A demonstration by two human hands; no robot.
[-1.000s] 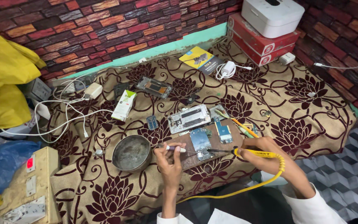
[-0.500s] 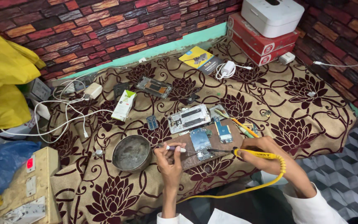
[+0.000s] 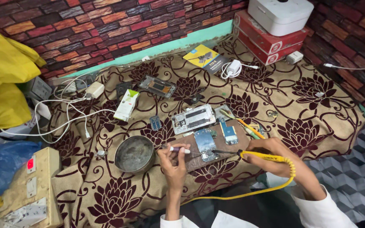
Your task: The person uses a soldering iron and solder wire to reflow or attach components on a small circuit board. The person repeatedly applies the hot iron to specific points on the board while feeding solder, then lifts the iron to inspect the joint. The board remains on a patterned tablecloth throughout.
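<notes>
My left hand (image 3: 173,162) pinches a small thin tool with a white and purple handle (image 3: 178,149), its tip aimed right at a blue circuit board (image 3: 205,144). My right hand (image 3: 275,158) grips a yellow soldering iron (image 3: 262,157) whose dark tip reaches the same board from the right. The board lies on a brown wooden work block (image 3: 216,148) on the flower-patterned cloth. A second blue board (image 3: 229,132) rests on the block just behind.
A round metal bowl (image 3: 134,153) sits left of my left hand. An opened white phone frame (image 3: 193,118), a dark phone frame (image 3: 157,86), a white packet (image 3: 126,105), chargers and cables lie further back. Red boxes (image 3: 267,40) under a white case stand back right; a switchboard (image 3: 28,190) at left.
</notes>
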